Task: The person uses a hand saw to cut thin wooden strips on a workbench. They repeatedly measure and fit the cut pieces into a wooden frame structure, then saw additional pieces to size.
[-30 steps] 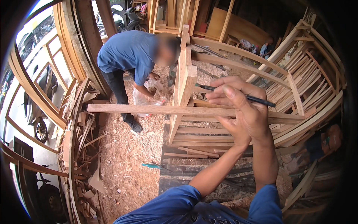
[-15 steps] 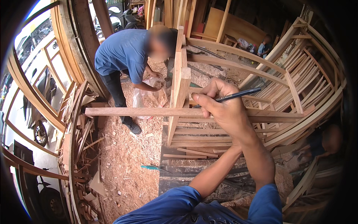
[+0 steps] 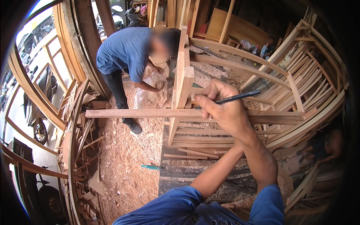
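Observation:
My right hand [image 3: 225, 107] is closed around a dark pen [image 3: 239, 97], its lower end against a long wooden strip [image 3: 138, 113]. The strip lies crosswise over a slatted wooden frame [image 3: 183, 84], and its left end sticks out past the frame's upright posts. My left forearm [image 3: 219, 170] passes behind my right wrist. That hides my left hand, so I cannot see its fingers or what it touches.
A co-worker in a blue shirt [image 3: 123, 50] bends beyond the frame over a clear plastic bag [image 3: 144, 93]. Wood shavings [image 3: 127, 165] cover the floor. Offcuts [image 3: 84, 138] are heaped at left; more slatted frames [image 3: 300, 82] stand at right. Another person [image 3: 324, 144] crouches at the right rim.
My right hand and the pen stay nearly in place on the strip. The co-worker's hands have shifted slightly at the plastic bag. The person at the right rim has moved a little.

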`<state>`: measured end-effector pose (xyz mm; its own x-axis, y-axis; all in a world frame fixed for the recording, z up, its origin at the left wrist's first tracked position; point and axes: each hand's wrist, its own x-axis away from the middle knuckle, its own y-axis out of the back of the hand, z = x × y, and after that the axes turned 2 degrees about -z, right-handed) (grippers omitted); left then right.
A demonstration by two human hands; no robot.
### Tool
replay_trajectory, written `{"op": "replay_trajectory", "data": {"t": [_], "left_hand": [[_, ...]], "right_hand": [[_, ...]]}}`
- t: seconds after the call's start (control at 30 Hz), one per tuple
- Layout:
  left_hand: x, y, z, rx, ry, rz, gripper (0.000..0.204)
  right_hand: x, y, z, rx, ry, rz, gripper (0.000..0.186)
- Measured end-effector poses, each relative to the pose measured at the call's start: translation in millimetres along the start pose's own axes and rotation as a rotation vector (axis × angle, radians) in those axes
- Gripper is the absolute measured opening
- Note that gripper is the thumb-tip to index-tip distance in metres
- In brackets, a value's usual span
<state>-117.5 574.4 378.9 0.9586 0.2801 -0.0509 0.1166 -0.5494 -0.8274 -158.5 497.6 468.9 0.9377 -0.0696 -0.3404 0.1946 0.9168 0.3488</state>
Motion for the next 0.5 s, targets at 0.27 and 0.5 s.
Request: {"op": "replay_trajectory", "data": {"t": [0.27, 0.5], "left_hand": [[-0.5, -0.8, -1.6, 0.01, 0.009, 0.004, 0.037], [-0.7, -0.5, -2.6, 0.018, 0.014, 0.005, 0.036]], "right_hand": [[0.0, 0.2, 3.0, 0.024, -0.028, 0.027, 0.025], [0.3, -1.9, 1.7, 0.025, -0.01, 0.006, 0.026]]}}
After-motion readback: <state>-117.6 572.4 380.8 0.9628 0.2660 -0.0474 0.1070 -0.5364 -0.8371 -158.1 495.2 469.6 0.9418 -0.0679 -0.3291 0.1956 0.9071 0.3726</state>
